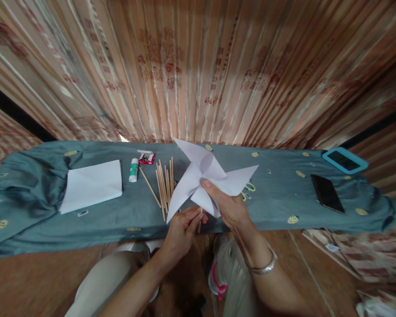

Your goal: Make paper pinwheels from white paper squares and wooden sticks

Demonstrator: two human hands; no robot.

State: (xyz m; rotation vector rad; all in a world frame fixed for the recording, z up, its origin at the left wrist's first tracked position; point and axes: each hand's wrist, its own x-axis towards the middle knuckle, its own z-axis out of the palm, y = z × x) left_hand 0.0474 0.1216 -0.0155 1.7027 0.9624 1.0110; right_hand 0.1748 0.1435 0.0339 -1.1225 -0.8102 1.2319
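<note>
- Head view, looking down past the knees at a long tabletop covered with a teal cloth.
- Right hand: clamped on a white paper pinwheel, thumb pressed on the front near the hub, fingers behind. There is a silver bracelet on that wrist.
- Paper pinwheel is held up off the tabletop, over its near edge, about mid-frame. Blades fan out up-left, right and down-left.
- Left hand: fingers closed around a thin wooden stick just below the paper pinwheel. The stick's upper end goes behind the paper; can't tell if the two are joined.
- Both hands sit just beside each other.
- Loose sticks lie in a bunch on the cloth, just left of the paper pinwheel, with one blade covering part of them.
- White-and-green glue stick lies left of the bunch, with a small red box just beside its far end.
- Paper stack, white, lies flat further left.
- Green scissor handles stick out from behind the right blade.
- Black phone lies on the right. A blue-cased device sits near the far right corner, well apart from the hands.
- Striped, patterned curtain hangs behind the tabletop.
- Below the hands: light trousers and a shoe with pink trim on a brown floor.
</note>
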